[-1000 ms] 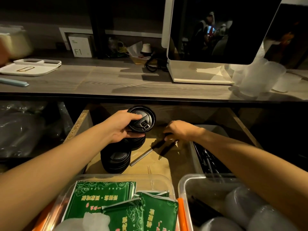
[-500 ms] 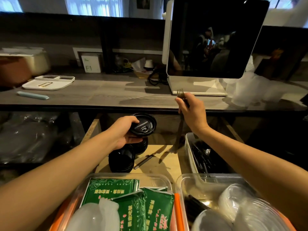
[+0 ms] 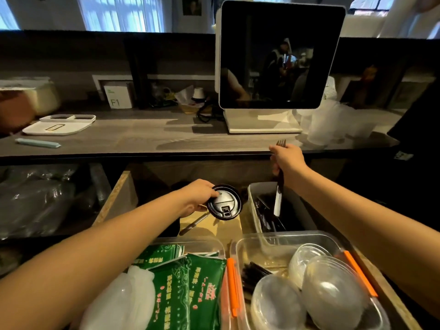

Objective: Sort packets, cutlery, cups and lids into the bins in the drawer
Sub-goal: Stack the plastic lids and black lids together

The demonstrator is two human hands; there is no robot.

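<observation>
Black fork [image 3: 279, 184] in right grip [image 3: 285, 160]

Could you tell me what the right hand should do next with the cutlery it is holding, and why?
Probably lower and release it: the right hand grips the cutlery upright, handles hanging over the grey bin that already holds dark cutlery.

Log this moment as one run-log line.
left hand: holds black cup lid | right hand: grips fork and knife upright over cutlery bin | green packets: in front-left bin
</observation>
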